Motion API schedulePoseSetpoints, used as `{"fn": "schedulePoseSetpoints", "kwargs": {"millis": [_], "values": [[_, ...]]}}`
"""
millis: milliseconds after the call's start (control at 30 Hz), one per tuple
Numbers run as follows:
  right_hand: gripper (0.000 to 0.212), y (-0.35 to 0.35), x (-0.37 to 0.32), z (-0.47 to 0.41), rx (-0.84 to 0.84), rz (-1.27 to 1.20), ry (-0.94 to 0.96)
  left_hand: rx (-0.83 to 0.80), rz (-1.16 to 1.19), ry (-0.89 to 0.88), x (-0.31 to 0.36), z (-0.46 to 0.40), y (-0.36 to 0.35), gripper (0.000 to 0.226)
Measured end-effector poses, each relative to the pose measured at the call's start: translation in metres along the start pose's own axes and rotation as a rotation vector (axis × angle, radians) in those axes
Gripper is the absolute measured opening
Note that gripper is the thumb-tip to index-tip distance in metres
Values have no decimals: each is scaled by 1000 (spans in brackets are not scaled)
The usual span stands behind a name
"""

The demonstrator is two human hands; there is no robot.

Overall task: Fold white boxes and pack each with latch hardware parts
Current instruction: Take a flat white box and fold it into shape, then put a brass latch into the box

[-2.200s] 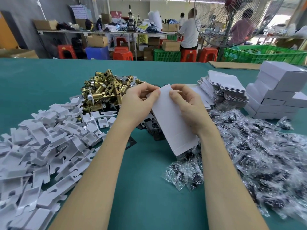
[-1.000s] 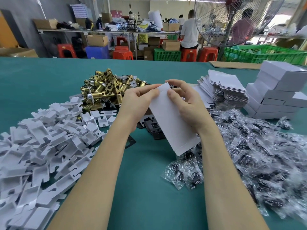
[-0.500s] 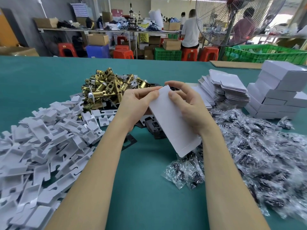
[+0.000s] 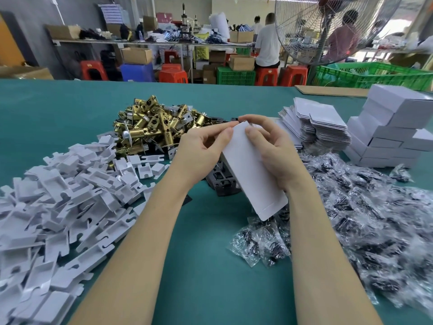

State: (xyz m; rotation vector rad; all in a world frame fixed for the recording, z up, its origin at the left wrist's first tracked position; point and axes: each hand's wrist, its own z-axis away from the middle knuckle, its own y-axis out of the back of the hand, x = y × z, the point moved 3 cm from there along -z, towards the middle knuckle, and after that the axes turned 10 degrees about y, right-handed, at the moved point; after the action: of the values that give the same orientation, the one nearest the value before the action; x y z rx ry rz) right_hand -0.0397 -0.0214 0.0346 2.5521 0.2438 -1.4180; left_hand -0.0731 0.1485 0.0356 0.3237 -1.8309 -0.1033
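Note:
A flat white box blank [image 4: 253,177] is held tilted above the green table [image 4: 206,266], its lower end pointing toward me. My left hand [image 4: 199,153] pinches its upper left edge with thumb and fingers. My right hand [image 4: 274,148] grips its upper right side, thumb on the front face. Brass latch bolts [image 4: 152,127] lie heaped behind my left hand. Dark metal plates [image 4: 222,181] sit on the table under the blank. A stack of flat box blanks [image 4: 321,123] lies at the right.
White plastic inserts [image 4: 58,207] cover the left side of the table. Clear bags of black screws [image 4: 365,219] spread over the right. Folded white boxes [image 4: 396,127] are stacked at the far right. A large fan [image 4: 328,26] and people stand beyond the table.
Both hands have kept their hold on the blank's top end. My fingers have shifted slightly along the upper edge and the blank has tilted a little more.

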Motion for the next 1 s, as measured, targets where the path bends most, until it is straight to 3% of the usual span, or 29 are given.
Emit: {"fn": "schedulePoseSetpoints", "kwargs": {"millis": [167, 300, 633, 1000], "values": [[14, 4, 2, 1, 48, -57, -41, -53, -44, -4, -1, 2, -6, 33], [11, 0, 0, -1, 43, -148, -69, -41, 112, 52, -3, 1, -6, 26], [7, -5, -1, -6, 53, -60, 21, -7, 204, 47, -4, 0, 5, 14], [9, -11, 8, -7, 113, -85, -32, -4, 353, 306, -15, -1, 7, 19]]}}
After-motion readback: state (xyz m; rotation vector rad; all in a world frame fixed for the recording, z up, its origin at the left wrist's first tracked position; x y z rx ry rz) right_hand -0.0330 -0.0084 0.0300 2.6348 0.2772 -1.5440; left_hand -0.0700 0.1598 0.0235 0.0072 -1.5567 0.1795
